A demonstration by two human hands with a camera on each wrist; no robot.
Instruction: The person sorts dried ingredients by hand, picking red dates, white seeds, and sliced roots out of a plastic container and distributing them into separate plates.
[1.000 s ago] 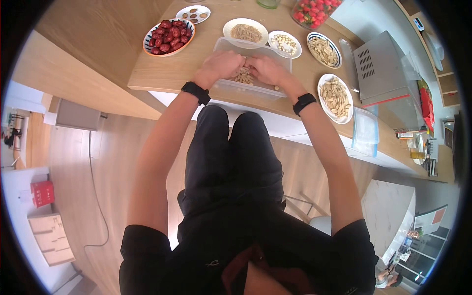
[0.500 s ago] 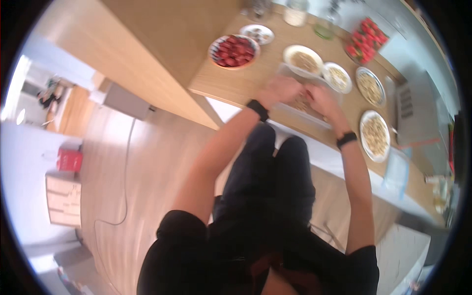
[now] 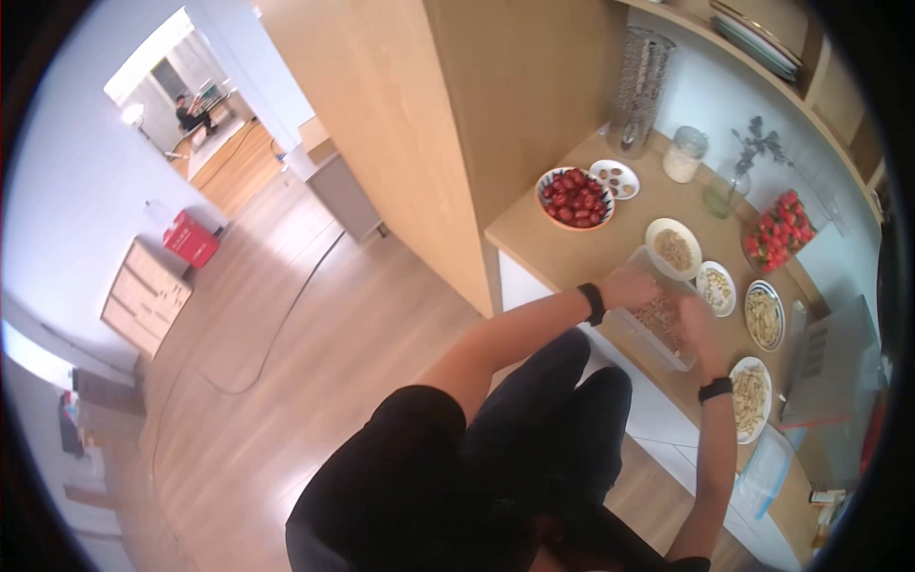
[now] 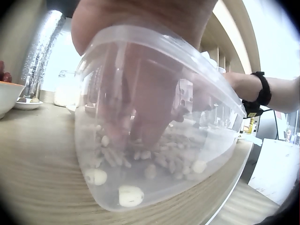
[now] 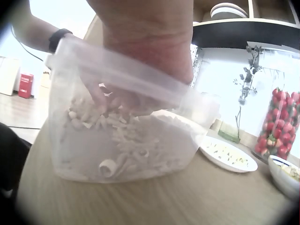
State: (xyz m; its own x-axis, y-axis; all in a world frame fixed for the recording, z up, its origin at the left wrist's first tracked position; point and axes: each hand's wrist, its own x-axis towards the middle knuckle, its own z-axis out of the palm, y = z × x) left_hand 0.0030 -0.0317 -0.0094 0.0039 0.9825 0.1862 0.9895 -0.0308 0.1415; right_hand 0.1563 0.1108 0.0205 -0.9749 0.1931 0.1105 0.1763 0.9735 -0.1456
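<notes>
A clear plastic box [image 3: 658, 351] stands on the wooden counter near its front edge, holding many small pale, elongated pieces [image 3: 660, 321]. My left hand [image 3: 631, 284] reaches in over one end, its fingers pointing down among the pieces. At the other end my right hand [image 3: 701, 324] reaches in too, fingers low inside the box. Through the wall in the left wrist view, cream lotus seeds [image 4: 130, 196] lie on the bottom below my left fingers [image 4: 150, 122]. The cloudy plastic blurs both hands' fingertips, and I cannot tell what they hold.
Behind the box are a bowl of beige strips [image 3: 673, 236] and a plate of cream seeds [image 3: 716, 288]. Dishes of pale slices [image 3: 750, 400] stand to the right, near a grey appliance [image 3: 829, 367]. Red dates [image 3: 575, 202] are at left, a strawberry container [image 3: 780, 232] at the back.
The head view has swung left, so the counter now sits farther right and more of the room shows. Both hands stay in the box; they appear farther apart, with more pieces visible between them.
</notes>
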